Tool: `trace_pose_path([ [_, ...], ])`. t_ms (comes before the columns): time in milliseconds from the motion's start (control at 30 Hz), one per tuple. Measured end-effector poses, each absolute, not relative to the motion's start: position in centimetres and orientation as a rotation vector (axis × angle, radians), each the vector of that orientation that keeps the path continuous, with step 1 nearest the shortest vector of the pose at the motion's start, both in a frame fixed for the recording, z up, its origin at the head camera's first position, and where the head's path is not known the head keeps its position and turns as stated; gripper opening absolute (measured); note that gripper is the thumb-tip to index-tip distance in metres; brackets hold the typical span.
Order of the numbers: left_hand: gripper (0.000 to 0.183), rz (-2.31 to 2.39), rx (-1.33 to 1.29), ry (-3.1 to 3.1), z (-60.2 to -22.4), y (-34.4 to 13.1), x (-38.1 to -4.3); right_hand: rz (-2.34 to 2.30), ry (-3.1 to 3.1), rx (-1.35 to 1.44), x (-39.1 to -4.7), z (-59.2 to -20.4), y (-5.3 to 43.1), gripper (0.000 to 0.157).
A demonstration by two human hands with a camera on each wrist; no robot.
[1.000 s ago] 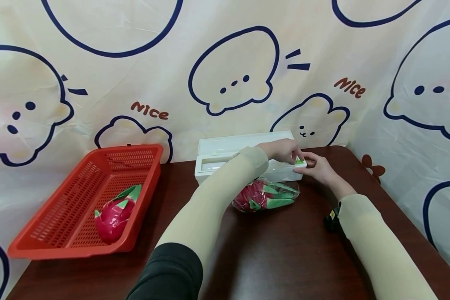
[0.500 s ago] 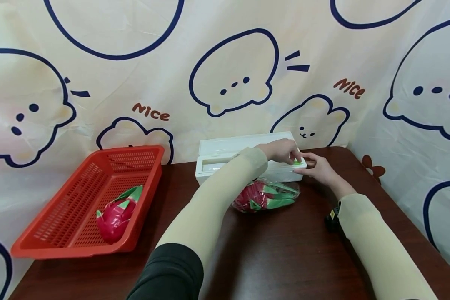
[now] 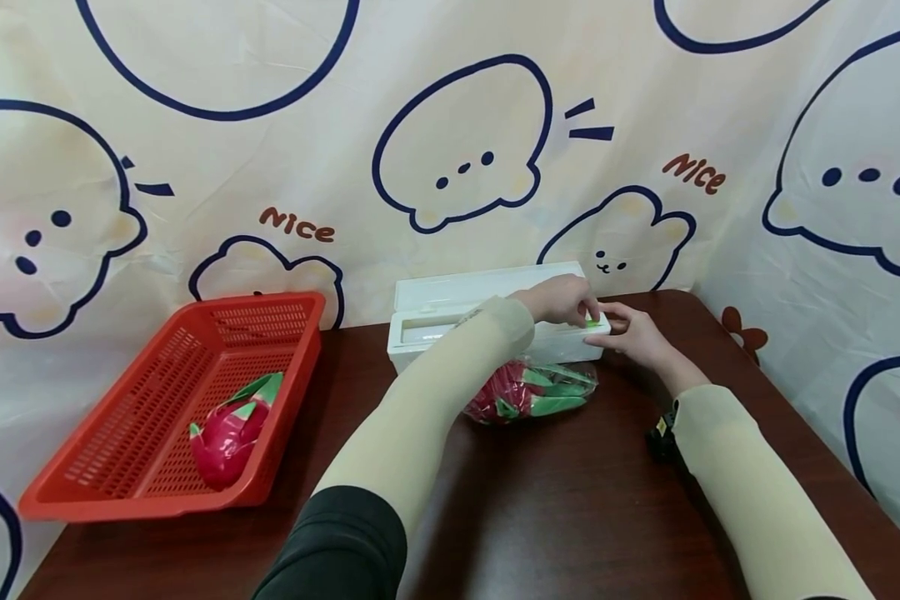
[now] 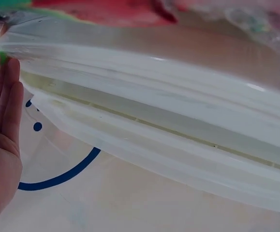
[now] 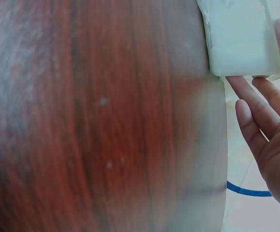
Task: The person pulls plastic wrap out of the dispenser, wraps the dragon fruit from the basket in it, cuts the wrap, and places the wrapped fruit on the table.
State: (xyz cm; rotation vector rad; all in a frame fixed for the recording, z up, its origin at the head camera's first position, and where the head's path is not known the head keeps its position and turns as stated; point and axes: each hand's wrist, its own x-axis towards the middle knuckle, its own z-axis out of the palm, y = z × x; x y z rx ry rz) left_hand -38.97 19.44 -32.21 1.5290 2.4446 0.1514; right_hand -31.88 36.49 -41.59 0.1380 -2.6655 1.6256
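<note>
A long white cling film dispenser [image 3: 407, 335] stands at the back of the table with its lid [image 3: 450, 289] raised. My left hand [image 3: 567, 300] reaches across to its right end, where the fingertips pinch a small green slider [image 4: 3, 56] on the edge. The right hand [image 3: 642, 340] holds that same end, thumb on the front and fingers [image 5: 256, 99] against the end face. Right in front of the dispenser lies a toy dragon fruit [image 3: 506, 392] in clear film, partly hidden behind my left sleeve. In the left wrist view, film stretches along the dispenser's edge.
A red plastic basket [image 3: 131, 505] stands at the left with another pink and green dragon fruit [image 3: 228, 442] in it. The dark wooden table [image 3: 570, 492] meets a printed curtain [image 3: 465, 100] at the back and right side.
Both hands stay at the dispenser's right end, with only slight finger motion. The view has shifted a little; the dragon fruits and basket keep their places.
</note>
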Motion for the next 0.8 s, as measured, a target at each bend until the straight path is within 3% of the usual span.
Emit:
trace_pose_path([
  [800,0.015,0.297,1.419,2.414,-31.9,14.8,-39.2,1.596,-2.728,0.061,-31.7,-41.4,36.4,0.076],
])
